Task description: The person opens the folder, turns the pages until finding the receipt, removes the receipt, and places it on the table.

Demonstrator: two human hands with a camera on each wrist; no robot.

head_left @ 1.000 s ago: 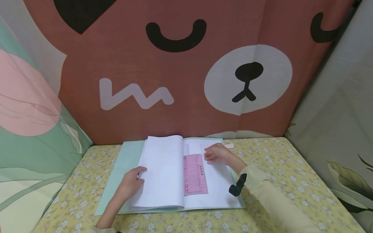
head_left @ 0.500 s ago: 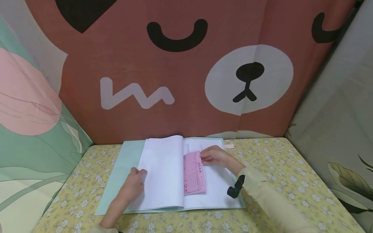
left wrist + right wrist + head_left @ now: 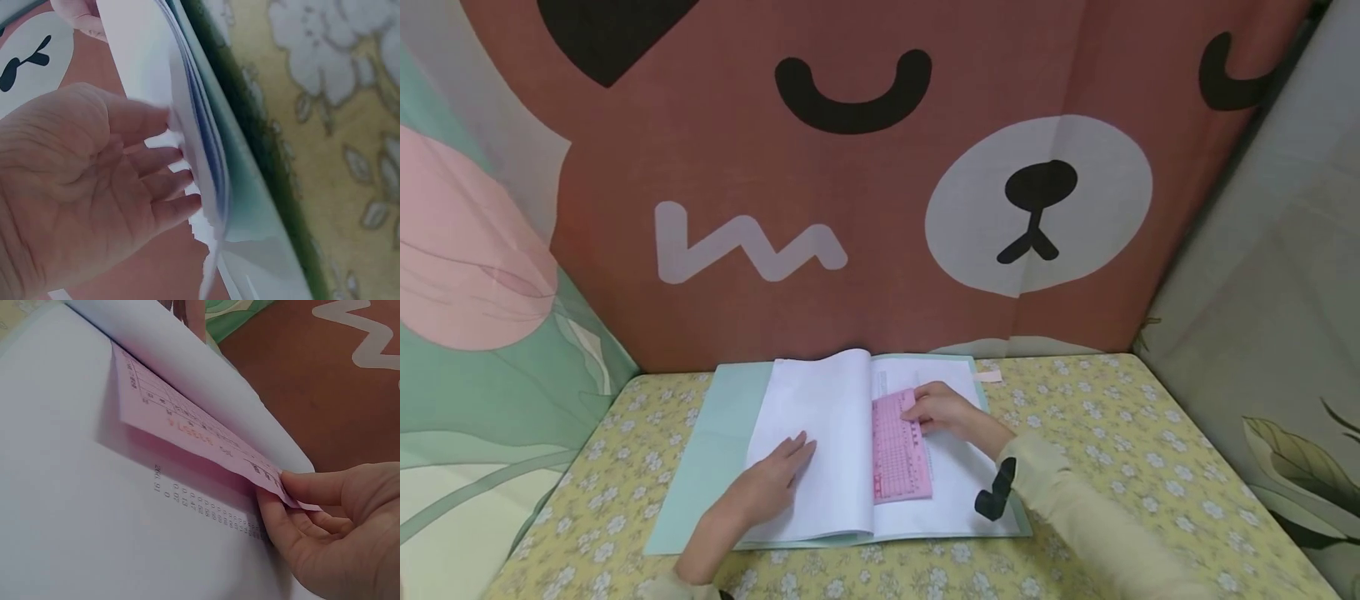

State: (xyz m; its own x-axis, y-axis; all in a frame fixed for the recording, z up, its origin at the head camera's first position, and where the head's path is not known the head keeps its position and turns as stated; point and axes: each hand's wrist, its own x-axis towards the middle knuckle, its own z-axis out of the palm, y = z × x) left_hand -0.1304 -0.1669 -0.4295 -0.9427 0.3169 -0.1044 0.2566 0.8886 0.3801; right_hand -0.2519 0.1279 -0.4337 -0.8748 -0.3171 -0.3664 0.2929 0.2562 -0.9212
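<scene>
A pale green folder (image 3: pixel 700 467) lies spread on the table with white pages in it. A pink printed form (image 3: pixel 895 462) lies over the right-hand page (image 3: pixel 958 508), along the fold. My right hand (image 3: pixel 953 410) pinches its upper right corner between thumb and fingers. In the right wrist view the pink form (image 3: pixel 181 431) is lifted off the page, over printed columns of numbers (image 3: pixel 206 509). My left hand (image 3: pixel 769 487) rests its outstretched fingers on the turned left-hand pages (image 3: pixel 820 417). In the left wrist view its fingertips touch the sheets close to their edge.
A yellow flowered tablecloth (image 3: pixel 1090 475) covers the table around the folder. A small pale pink tab (image 3: pixel 988 377) sticks out at the folder's upper right. A brown curtain with a bear's face (image 3: pixel 865 317) stands right behind the table, with printed cloth walls at both sides.
My right hand has come left from the page and taken hold of the pink form, lifting its corner. My left hand has slid inward from the pages' left edge, its fingers straightening on them.
</scene>
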